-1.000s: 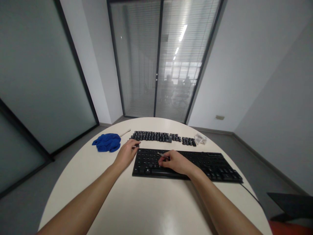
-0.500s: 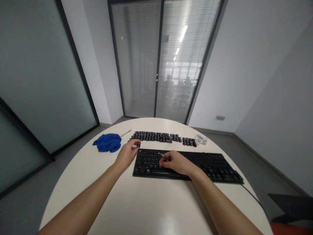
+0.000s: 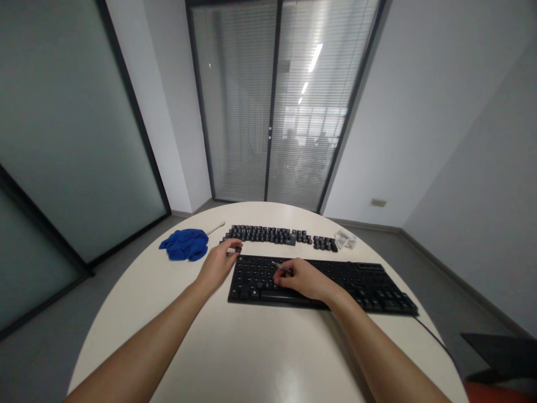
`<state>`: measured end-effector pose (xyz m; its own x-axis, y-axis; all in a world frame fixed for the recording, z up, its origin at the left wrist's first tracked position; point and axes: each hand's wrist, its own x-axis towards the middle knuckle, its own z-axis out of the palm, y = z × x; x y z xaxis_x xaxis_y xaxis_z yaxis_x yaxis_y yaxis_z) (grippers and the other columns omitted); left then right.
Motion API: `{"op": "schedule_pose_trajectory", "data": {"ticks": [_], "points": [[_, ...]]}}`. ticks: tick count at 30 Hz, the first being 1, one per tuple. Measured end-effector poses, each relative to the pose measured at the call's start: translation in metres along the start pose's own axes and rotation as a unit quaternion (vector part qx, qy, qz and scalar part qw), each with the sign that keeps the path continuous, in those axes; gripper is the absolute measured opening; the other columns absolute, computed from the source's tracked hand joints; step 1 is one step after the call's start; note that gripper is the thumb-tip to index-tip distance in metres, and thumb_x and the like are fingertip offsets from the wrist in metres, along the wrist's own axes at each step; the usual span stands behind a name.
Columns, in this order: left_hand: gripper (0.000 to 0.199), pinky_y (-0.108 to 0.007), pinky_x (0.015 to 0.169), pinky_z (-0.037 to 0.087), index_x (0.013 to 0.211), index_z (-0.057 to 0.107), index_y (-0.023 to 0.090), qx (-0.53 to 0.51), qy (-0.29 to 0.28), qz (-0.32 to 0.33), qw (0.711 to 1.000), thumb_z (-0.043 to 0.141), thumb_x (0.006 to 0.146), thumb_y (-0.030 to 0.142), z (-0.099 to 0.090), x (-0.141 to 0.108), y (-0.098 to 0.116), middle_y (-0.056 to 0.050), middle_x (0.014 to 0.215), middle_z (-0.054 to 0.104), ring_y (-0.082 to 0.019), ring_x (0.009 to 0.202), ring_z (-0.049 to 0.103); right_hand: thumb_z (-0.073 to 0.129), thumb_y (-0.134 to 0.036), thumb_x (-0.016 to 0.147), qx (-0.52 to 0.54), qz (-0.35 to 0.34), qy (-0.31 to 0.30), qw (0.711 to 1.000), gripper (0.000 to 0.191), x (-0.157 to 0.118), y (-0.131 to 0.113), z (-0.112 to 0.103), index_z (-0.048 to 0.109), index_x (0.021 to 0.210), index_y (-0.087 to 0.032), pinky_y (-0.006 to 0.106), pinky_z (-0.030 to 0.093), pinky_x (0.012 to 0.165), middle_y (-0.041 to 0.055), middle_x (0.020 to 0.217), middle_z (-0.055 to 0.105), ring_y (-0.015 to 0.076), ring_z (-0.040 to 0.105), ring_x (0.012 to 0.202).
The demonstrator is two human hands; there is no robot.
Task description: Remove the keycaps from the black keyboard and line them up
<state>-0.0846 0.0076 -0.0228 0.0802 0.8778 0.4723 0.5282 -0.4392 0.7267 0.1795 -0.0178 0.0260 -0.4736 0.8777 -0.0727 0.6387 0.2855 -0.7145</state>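
Note:
A black keyboard [image 3: 293,302] lies on the round table, most of its keycaps off in the upper rows and keys still on along the bottom and at the right end. Over its left half, my right hand [image 3: 304,278] is closed around a thin shiny metal tool [image 3: 277,265], whose exact kind is too small to make out. My left hand [image 3: 216,263] rests by the keyboard's top left corner, thumb and fingers closed about a small black keycap [image 3: 238,250]. Behind it, loose keycaps [image 3: 262,234] stand in rows; part of these rows is hidden by my left fingers.
A crumpled blue cloth [image 3: 184,244] lies at the left, with a thin-handled brush or stick [image 3: 216,228] beside it. Clear plastic packaging [image 3: 345,239] sits at the back right. The keyboard's cable [image 3: 436,336] runs off to the right, near a dark chair [image 3: 499,352].
Hardly anything differs. Both hands stay in almost the same place, with the tool and the keycap held as before; the view has shifted very slightly.

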Motion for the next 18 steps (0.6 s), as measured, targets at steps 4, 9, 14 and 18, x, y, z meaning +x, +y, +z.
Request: {"op": "schedule_pose_trajectory", "data": {"ticks": [4,9,14,18], "points": [[0.031,-0.036,0.087,0.057,0.11,0.063,0.019,0.009,0.001,0.003,1.0,0.053,0.081,0.013,0.0002,0.0002,-0.0019,-0.007,0.108,0.07,-0.02,0.099,0.066,0.064,-0.028,0.076,0.005,-0.003,0.002,1.0,0.018,0.0004,0.0019,-0.0007,0.075,0.083,-0.016,0.023,0.033,0.055,-0.001,0.063,0.061,0.0125,0.05,0.059],[0.031,-0.036,0.086,0.057,0.111,0.063,0.02,0.006,0.003,0.002,1.0,0.054,0.081,0.014,0.0006,0.0004,-0.0024,-0.006,0.108,0.07,-0.02,0.099,0.067,0.065,-0.031,0.077,0.005,-0.006,0.007,1.0,0.02,0.0012,0.0027,-0.0013,0.075,0.086,-0.017,0.023,0.032,0.055,-0.0019,0.061,0.057,0.0122,0.047,0.058],[0.03,-0.034,0.084,0.057,0.11,0.063,0.02,0.004,0.006,0.005,1.0,0.056,0.082,0.016,0.0009,0.0005,-0.0027,-0.005,0.106,0.07,-0.019,0.096,0.067,0.063,-0.034,0.079,0.002,-0.003,0.014,1.0,0.021,0.0005,0.001,-0.0013,0.073,0.086,-0.016,0.024,0.035,0.058,-0.0011,0.064,0.059,0.013,0.049,0.061],[0.027,-0.034,0.081,0.057,0.109,0.063,0.02,0.014,0.013,0.008,1.0,0.056,0.082,0.018,0.0004,0.0012,-0.0035,-0.006,0.105,0.069,-0.02,0.095,0.067,0.063,-0.034,0.08,0.002,-0.004,0.014,1.0,0.022,0.0012,0.0029,-0.0008,0.072,0.087,-0.016,0.024,0.036,0.059,-0.0008,0.066,0.06,0.0132,0.05,0.062]]}}
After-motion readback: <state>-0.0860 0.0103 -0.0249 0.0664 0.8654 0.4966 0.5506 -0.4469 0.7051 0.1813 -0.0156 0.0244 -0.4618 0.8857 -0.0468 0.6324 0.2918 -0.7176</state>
